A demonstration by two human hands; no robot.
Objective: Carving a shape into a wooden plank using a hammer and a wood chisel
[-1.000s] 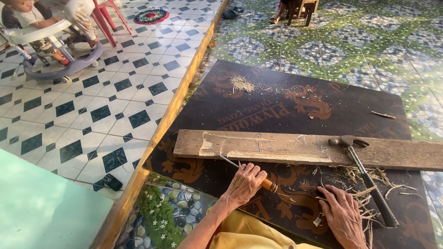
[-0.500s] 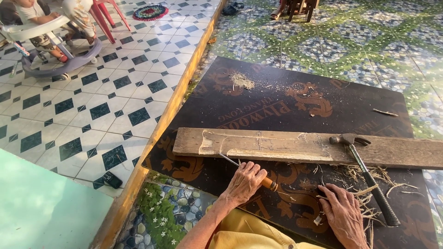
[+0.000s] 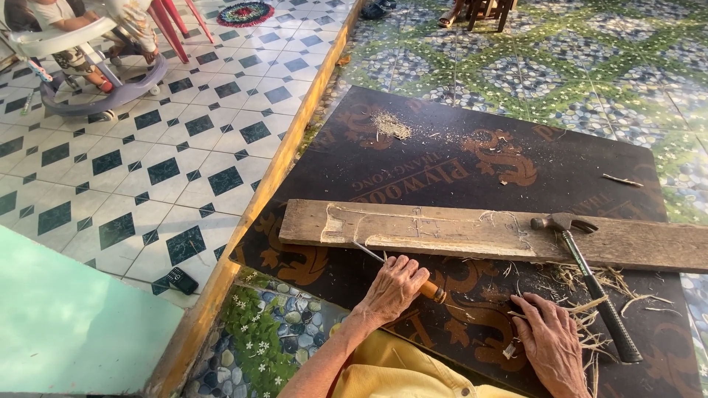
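- A tiled floor point(image 3: 184, 162) is seen from above: white tiles with dark diamonds on the left, green patterned tiles point(image 3: 590, 66) on the far right, parted by a raised yellowish curb point(image 3: 295, 140).
- One dark plywood sheet point(image 3: 442, 162) with printed lettering is laid on the floor at the right; on it one long weathered wooden plank point(image 3: 442, 230) is set crosswise, with its face partly carved.
- One chisel point(image 3: 398, 269) with an orange handle is gripped in the left hand point(image 3: 394, 287); the fingers are closed around the handle, and the thin metal blade runs out to the far left, its tip at the near edge of the plank.
- The right hand point(image 3: 549, 343) is laid flat on the plywood sheet, fingers spread and holding nothing, among wood shavings point(image 3: 582, 287).
- One hammer point(image 3: 590, 287) is laid just right of the right hand, apart from its fingers; its head rests on the plank and its dark handle points near.
- A small heap of sawdust point(image 3: 391, 125) is seen on the far part of the sheet.
- At the far left, one baby walker point(image 3: 88, 66) with a seated child and red chair legs point(image 3: 169, 26) are seen; one round mat point(image 3: 245, 12) lies beyond.
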